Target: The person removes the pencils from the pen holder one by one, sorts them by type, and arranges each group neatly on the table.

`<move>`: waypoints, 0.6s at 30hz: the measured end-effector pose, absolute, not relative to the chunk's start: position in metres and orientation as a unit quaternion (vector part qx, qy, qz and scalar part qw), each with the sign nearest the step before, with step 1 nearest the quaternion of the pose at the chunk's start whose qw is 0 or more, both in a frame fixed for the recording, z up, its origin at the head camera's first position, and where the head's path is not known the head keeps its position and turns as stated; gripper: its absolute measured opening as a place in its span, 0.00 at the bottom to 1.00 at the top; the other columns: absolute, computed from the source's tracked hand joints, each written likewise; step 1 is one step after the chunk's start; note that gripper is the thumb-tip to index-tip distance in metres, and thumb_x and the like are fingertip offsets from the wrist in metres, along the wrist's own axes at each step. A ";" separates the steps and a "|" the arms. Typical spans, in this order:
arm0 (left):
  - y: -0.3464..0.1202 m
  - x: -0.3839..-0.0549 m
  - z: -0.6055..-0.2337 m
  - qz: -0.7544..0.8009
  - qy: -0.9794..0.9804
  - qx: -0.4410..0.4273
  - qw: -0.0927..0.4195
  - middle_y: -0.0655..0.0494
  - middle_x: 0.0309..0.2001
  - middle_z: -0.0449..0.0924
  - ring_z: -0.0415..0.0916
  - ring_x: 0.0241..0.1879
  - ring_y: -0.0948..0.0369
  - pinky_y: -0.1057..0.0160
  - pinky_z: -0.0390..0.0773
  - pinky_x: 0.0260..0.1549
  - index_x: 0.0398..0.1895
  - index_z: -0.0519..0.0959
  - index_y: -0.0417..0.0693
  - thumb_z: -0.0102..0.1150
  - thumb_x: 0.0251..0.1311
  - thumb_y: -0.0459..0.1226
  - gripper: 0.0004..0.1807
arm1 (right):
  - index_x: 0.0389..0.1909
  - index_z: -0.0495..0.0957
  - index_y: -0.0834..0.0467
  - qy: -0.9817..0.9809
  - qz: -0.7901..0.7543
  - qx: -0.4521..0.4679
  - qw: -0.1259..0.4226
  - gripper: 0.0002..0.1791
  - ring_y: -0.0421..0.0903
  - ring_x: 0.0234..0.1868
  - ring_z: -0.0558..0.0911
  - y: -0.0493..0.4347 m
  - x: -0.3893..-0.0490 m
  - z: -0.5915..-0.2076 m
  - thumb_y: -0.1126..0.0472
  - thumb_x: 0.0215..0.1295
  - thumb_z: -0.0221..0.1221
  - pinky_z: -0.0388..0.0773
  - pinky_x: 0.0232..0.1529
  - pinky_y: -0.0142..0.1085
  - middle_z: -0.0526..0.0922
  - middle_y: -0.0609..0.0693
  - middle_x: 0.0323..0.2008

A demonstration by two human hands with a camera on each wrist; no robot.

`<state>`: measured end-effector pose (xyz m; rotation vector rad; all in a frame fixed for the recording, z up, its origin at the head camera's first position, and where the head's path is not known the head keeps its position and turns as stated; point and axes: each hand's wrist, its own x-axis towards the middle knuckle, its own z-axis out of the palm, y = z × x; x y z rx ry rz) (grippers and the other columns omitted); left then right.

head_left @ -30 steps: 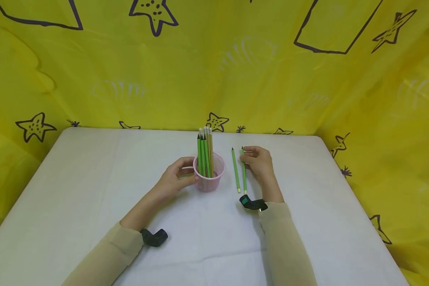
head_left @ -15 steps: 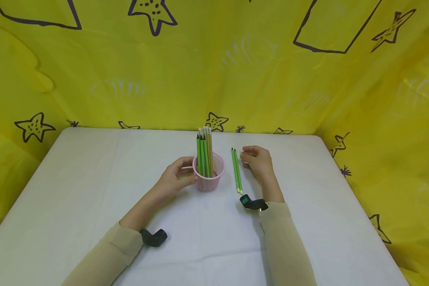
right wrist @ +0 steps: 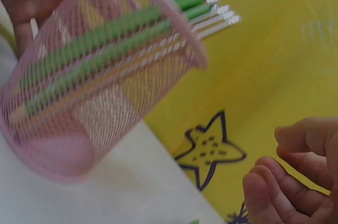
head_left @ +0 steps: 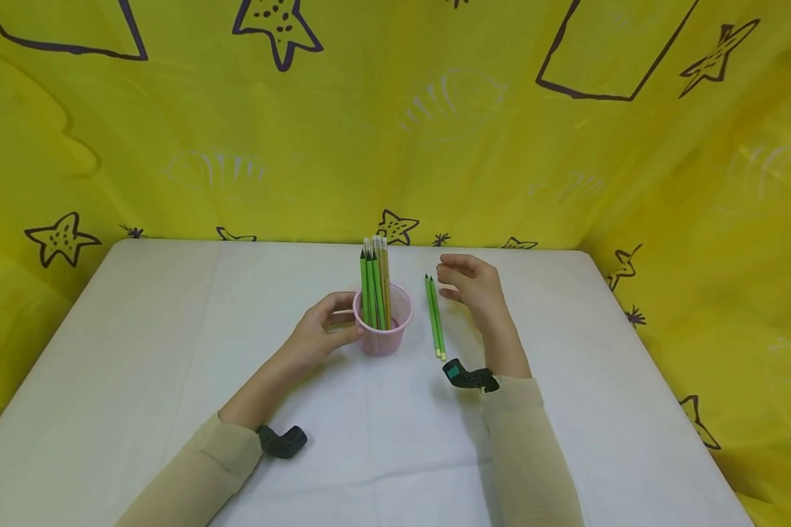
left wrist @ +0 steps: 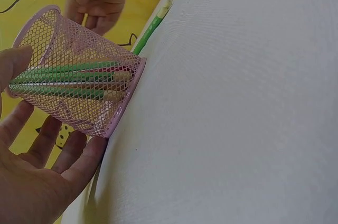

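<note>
My left hand holds a pink mesh pencil cup from its left side, thumb near the rim and fingers along the wall. The cup stands upright on the table with several green pencils and gold-coloured pencils leaning inside. Two more green pencils lie side by side on the white cloth to the right of the cup, dark tips pointing away and pale ends toward me. My right hand hovers just right of those two, its fingers loosely bent with nothing between them.
A white cloth covers the table, with light creases near the front. Yellow curtains printed with stars and fish hang along the back and both sides. A dark camera band sits on each wrist.
The right hand let go of one green pencil, which now lies close against the other. That hand then rose slightly and moved away. The left hand and cup stayed put.
</note>
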<state>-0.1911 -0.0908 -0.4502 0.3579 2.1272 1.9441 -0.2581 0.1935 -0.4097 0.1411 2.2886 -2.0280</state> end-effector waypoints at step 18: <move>-0.091 -0.191 -0.451 0.666 0.726 0.123 0.116 0.44 0.67 0.69 0.71 0.65 0.44 0.47 0.76 0.60 0.68 0.68 0.46 0.68 0.60 0.36 0.32 | 0.58 0.74 0.71 0.687 -0.716 -0.107 0.060 0.19 0.46 0.42 0.85 0.159 -0.226 -0.364 0.69 0.67 0.61 0.86 0.42 0.39 0.85 0.50 0.43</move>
